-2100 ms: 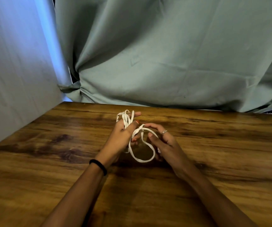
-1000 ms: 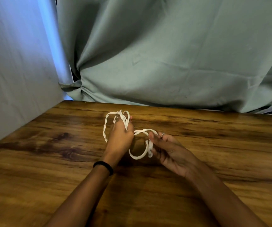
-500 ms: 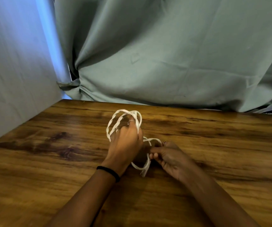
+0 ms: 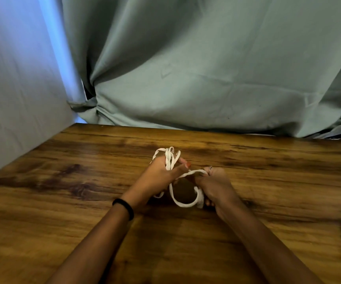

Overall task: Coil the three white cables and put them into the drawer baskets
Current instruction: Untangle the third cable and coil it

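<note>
Item: white cable (image 4: 183, 203), held above wooden table (image 4: 63, 181). Left hand (image 4: 161, 171) grips wound loops. Right hand (image 4: 212, 185) pinches free tail. Advice, judged: keep tail taut, match loop size, tuck plug end last.

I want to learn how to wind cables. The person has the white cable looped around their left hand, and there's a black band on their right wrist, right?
Not quite. The head view shows the black band on the left wrist, not the right. The white cable is indeed looped around the left hand.
</note>
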